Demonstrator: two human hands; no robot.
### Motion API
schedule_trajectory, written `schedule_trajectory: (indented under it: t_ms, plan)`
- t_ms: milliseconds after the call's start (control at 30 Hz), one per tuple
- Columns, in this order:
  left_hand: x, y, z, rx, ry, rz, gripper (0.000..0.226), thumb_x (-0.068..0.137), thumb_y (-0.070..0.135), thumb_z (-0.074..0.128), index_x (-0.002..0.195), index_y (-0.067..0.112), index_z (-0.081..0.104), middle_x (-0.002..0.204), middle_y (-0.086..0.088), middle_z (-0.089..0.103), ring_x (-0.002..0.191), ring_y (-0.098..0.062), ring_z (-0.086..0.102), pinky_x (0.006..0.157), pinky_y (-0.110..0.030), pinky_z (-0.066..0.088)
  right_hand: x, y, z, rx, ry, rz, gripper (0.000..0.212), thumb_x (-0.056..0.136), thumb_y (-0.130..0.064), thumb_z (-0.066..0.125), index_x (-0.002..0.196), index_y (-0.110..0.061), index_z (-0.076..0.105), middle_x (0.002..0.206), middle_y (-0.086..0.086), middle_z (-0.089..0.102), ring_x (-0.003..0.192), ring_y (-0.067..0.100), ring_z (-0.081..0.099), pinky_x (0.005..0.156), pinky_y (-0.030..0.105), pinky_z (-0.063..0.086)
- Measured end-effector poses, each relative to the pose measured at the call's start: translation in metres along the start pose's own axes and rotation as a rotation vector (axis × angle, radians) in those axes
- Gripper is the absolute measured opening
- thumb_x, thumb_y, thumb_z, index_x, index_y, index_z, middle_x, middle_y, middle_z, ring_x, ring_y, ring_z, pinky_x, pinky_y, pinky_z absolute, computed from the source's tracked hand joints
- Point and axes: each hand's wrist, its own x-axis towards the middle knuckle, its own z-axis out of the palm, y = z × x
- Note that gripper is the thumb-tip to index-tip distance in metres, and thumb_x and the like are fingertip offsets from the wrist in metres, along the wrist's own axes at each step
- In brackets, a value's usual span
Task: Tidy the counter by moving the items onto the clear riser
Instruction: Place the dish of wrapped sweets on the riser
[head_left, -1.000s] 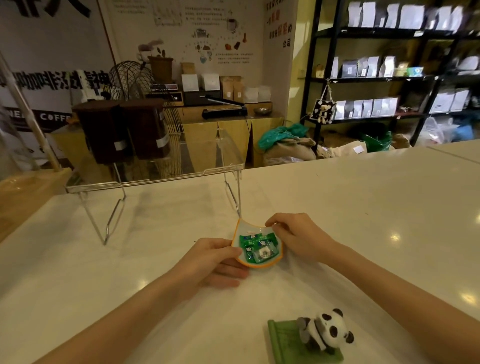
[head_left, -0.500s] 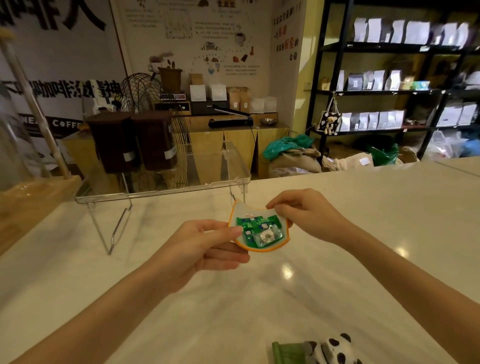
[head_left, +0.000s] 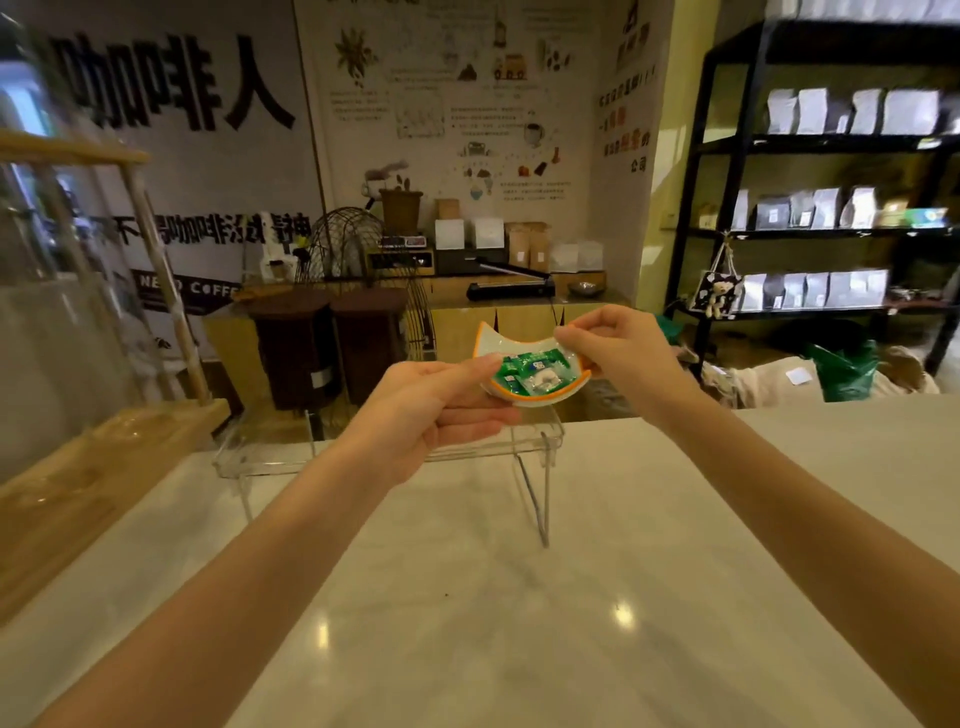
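Note:
A small cat-shaped dish (head_left: 524, 358) with an orange rim holds green wrapped candies. It hangs in the air just above the right part of the clear riser (head_left: 540, 441). My left hand (head_left: 431, 410) grips the dish's left edge from below. My right hand (head_left: 618, 353) pinches its right edge from above. The riser stands on the white counter (head_left: 519, 623) on thin clear legs, and its top carries nothing that I can see.
A wooden stand (head_left: 93, 467) with a glass vessel occupies the counter's left edge. Beyond the counter are two dark brown bins (head_left: 327, 348), a wire fan and a back bench. Black shelves (head_left: 831, 228) with pouches stand at the right.
Both hands have lifted the dish off the counter and carried it forward, up over the riser. The view has tilted up, so the panda figure has dropped out of sight.

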Motion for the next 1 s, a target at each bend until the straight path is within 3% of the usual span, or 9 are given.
schedule_trajectory:
  t_ms: [233, 367, 467, 633, 800, 1000]
  plan:
    - [0.045, -0.006, -0.016, 0.015, 0.079, -0.033, 0.023, 0.079, 0.02, 0.065, 0.087, -0.002, 0.066, 0.07, -0.015, 0.075, 0.066, -0.021, 0.072, 0.053, -0.023, 0.058, 0.051, 0.031, 0.033, -0.093, 0.012, 0.012, 0.007, 0.086, -0.019, 0.057, 0.089, -0.016, 0.063, 0.074, -0.005, 0.063, 0.06, 0.004, 0.061, 0.043, 0.012, 0.049]
    - [0.069, -0.013, -0.021, 0.032, 0.116, -0.062, 0.028, 0.08, 0.018, 0.063, 0.092, -0.007, 0.063, 0.075, -0.018, 0.072, 0.063, -0.019, 0.071, 0.057, -0.024, 0.059, 0.07, 0.047, 0.047, -0.129, -0.005, 0.014, 0.02, 0.088, -0.012, 0.052, 0.1, -0.008, 0.067, 0.092, 0.006, 0.067, 0.078, 0.015, 0.063, 0.066, 0.027, 0.053]
    - [0.083, -0.016, -0.024, 0.045, 0.136, -0.103, 0.029, 0.081, 0.017, 0.061, 0.098, -0.007, 0.06, 0.086, -0.022, 0.07, 0.061, -0.017, 0.071, 0.059, -0.025, 0.059, 0.08, 0.055, 0.054, -0.104, -0.027, 0.074, 0.023, 0.089, -0.014, 0.05, 0.104, -0.007, 0.067, 0.1, 0.011, 0.069, 0.08, 0.018, 0.064, 0.069, 0.033, 0.053]
    - [0.098, -0.021, -0.028, 0.018, 0.158, -0.163, 0.033, 0.081, 0.015, 0.061, 0.104, -0.009, 0.059, 0.093, -0.023, 0.07, 0.068, -0.019, 0.071, 0.063, -0.025, 0.059, 0.087, 0.066, 0.061, -0.08, -0.077, 0.133, 0.029, 0.092, -0.02, 0.047, 0.113, -0.007, 0.062, 0.104, 0.01, 0.067, 0.073, 0.007, 0.06, 0.056, 0.02, 0.046]
    - [0.103, -0.02, -0.027, 0.036, 0.182, -0.176, 0.032, 0.081, 0.017, 0.061, 0.103, -0.007, 0.06, 0.083, -0.019, 0.07, 0.058, -0.016, 0.071, 0.049, -0.02, 0.057, 0.09, 0.071, 0.064, -0.043, -0.09, 0.135, 0.033, 0.093, -0.021, 0.044, 0.121, -0.008, 0.056, 0.104, 0.006, 0.063, 0.071, 0.0, 0.056, 0.055, 0.017, 0.044]
    - [0.11, -0.017, -0.026, 0.057, 0.213, -0.199, 0.031, 0.083, 0.017, 0.059, 0.105, -0.006, 0.059, 0.1, -0.023, 0.068, 0.077, -0.023, 0.069, 0.056, -0.023, 0.057, 0.096, 0.071, 0.067, -0.017, -0.122, 0.18, 0.037, 0.094, -0.027, 0.04, 0.125, -0.012, 0.053, 0.1, 0.001, 0.058, 0.072, -0.004, 0.051, 0.056, 0.015, 0.037]
